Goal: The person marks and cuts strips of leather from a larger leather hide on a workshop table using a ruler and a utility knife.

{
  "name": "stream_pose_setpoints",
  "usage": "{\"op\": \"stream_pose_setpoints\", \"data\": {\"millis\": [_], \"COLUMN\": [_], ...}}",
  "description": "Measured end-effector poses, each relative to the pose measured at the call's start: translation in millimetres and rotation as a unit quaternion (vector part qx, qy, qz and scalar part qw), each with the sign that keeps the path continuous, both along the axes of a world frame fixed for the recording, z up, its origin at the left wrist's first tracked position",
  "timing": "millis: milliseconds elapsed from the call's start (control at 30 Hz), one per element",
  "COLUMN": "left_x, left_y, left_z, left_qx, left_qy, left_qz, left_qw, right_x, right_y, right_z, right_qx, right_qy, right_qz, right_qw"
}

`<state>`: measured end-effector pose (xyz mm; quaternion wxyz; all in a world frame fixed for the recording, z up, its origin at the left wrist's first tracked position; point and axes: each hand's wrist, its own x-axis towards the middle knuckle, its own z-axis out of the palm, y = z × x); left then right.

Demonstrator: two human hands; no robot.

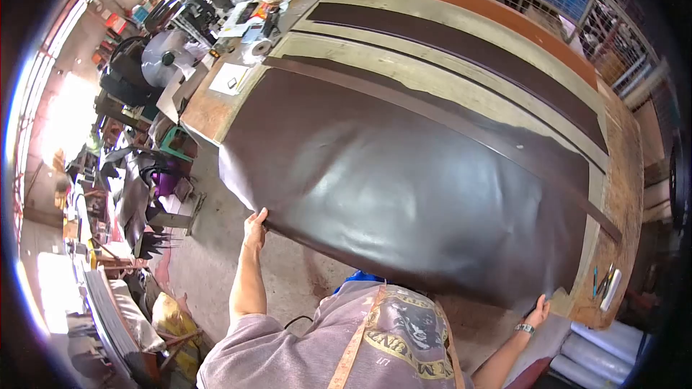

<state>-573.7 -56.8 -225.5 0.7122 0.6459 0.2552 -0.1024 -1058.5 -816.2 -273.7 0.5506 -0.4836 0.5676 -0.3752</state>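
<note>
A large dark brown sheet point(389, 173), smooth and shiny like leather, lies over the table point(621, 173) and hangs past its near edge. My left hand point(254, 228) is closed on the sheet's near left edge. At the near right corner my right hand point(538, 312), with a watch on the wrist, grips the sheet's edge. A long dark straight strip point(432, 117) lies across the sheet from upper left to lower right. Behind it is a narrower dark brown piece point(461, 50) on the pale surface, and an orange-brown piece point(490, 13) lies along the far edge.
Pens and a white tool point(610, 289) lie at the table's right end. White paper point(228, 79) and a tape roll point(257, 49) are at its left. A fan point(164, 59) stands further left. Rolls point(595, 356) are stacked at lower right.
</note>
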Motion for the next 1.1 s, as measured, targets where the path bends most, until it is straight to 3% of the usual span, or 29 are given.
{"op": "stream_pose_setpoints", "data": {"millis": [267, 633, 1100], "left_x": [-6.8, -8.9, -8.8], "left_y": [2.5, 11.5, 3.7], "left_z": [-18.2, -35.2, -23.6], "left_qx": [-0.052, -0.080, -0.069], "left_qy": [-0.046, -0.036, -0.026], "left_qz": [-0.006, -0.005, 0.014], "left_qw": [0.998, 0.996, 0.997], "right_x": [15.0, -1.7, 5.5], "right_y": [6.9, -13.5, -7.9], "right_z": [23.1, 3.2, 8.3], "right_qx": [0.001, 0.006, 0.033], "right_qy": [-0.009, 0.022, 0.018], "right_qz": [0.021, -0.001, -0.001], "right_qw": [1.000, 1.000, 0.999]}}
